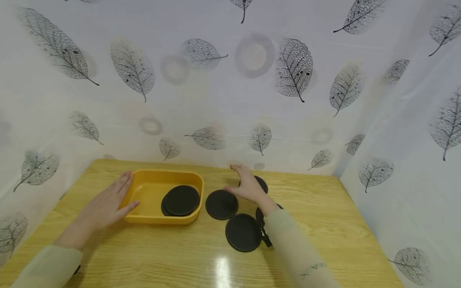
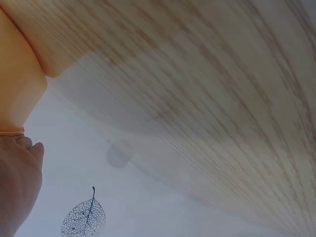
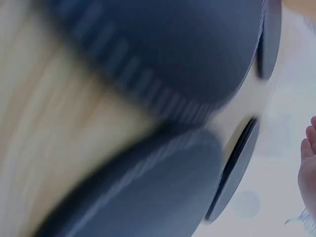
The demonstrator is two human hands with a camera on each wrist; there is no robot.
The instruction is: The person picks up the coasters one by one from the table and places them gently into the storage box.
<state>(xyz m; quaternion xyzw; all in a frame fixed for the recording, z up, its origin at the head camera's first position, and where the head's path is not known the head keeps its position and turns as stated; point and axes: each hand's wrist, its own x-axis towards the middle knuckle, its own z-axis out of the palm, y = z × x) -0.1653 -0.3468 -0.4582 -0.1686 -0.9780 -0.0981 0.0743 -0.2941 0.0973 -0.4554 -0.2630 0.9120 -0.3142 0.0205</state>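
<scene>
My left hand (image 1: 108, 204) rests against the left end of a yellow plastic tray (image 1: 155, 220), its fingers straight along the wall and its thumb reaching over the front left corner. Inside the tray, a round black lid (image 1: 182, 200) overlaps another beneath it. My right hand (image 1: 248, 186) hovers with thumb and fingers spread above several black lids on the table. Its thumb is close over the left lid (image 1: 221, 204); the hand partly hides the back lid (image 1: 261, 183). A front lid (image 1: 243, 233) lies near my wrist. Ridged edges show on a close lid (image 3: 173, 44) in the right wrist view.
A wood-grain table (image 1: 173, 256) carries everything. White sheeting (image 1: 223, 104) with a leaf print rises behind it and along the right side. A black strap (image 1: 266, 239) hangs by my right wrist and partly hides another lid (image 1: 260, 217).
</scene>
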